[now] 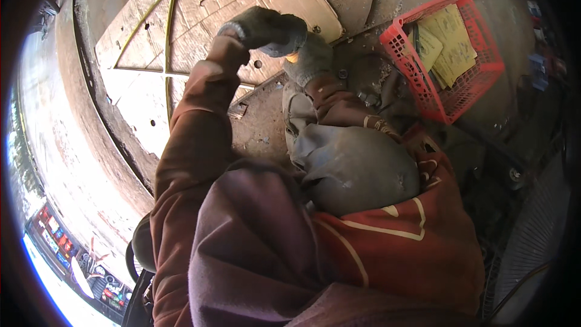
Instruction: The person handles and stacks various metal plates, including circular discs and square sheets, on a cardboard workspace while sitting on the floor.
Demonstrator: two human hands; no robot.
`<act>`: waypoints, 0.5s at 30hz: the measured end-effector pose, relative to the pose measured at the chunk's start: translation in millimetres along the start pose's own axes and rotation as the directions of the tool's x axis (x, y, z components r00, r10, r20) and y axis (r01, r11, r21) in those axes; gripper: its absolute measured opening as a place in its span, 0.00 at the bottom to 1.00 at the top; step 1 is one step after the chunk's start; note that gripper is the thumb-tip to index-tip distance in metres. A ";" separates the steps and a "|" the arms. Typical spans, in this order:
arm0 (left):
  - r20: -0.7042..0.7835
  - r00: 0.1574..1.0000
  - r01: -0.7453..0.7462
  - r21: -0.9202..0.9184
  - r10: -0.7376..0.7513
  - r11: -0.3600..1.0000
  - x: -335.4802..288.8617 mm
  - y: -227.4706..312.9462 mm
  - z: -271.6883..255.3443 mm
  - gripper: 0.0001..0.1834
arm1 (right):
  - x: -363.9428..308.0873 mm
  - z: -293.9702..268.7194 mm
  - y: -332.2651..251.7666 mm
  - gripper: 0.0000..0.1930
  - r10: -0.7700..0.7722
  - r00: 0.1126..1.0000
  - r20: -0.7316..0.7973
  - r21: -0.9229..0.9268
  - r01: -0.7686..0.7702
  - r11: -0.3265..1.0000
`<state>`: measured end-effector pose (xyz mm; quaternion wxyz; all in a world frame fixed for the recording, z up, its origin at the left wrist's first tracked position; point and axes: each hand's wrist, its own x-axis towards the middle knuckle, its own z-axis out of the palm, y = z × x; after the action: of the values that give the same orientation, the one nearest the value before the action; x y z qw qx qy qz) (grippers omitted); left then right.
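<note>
Left hand [263, 27], in grey knit glove, curling closed, knuckles up, fingers folding over small bright object [293, 57]. Right hand [310, 59], also gloved, meeting it from below, fingers closing on same object; object pinched between both gloves, mostly hidden, kind not discernible. Both hands hovering over cardboard sheet [200, 12] lying flat on ground, thin yellowish strips [167, 30] crossing it. Rust-coloured sleeves running back to bent knee. Red plastic basket [481, 82] sitting well right, holding yellow papers [451, 39].
</note>
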<state>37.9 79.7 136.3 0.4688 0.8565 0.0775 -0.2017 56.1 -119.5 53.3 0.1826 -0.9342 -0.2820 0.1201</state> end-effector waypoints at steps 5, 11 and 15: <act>-0.016 0.984 0.180 0.182 -0.180 0.967 5.4 5.9 -3.7 0.31 | -0.7 -31.9 -20.9 0.24 0.002 0.998 0.066 0.019 -0.003 1.000; -0.326 0.943 0.078 0.403 0.063 0.912 -2.5 3.4 36.1 0.54 | 9.2 2.0 -2.1 0.24 -0.024 0.999 -0.038 -0.171 0.017 0.985; -0.249 0.960 0.240 0.495 -0.128 0.835 -2.3 34.6 39.9 0.61 | 6.6 5.7 1.8 0.24 0.002 1.000 0.007 -0.098 -0.002 0.995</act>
<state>36.1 27.6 144.9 0.1875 0.9558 0.1505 -0.1695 60.4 -115.5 46.5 0.1356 -0.9419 -0.2872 0.1095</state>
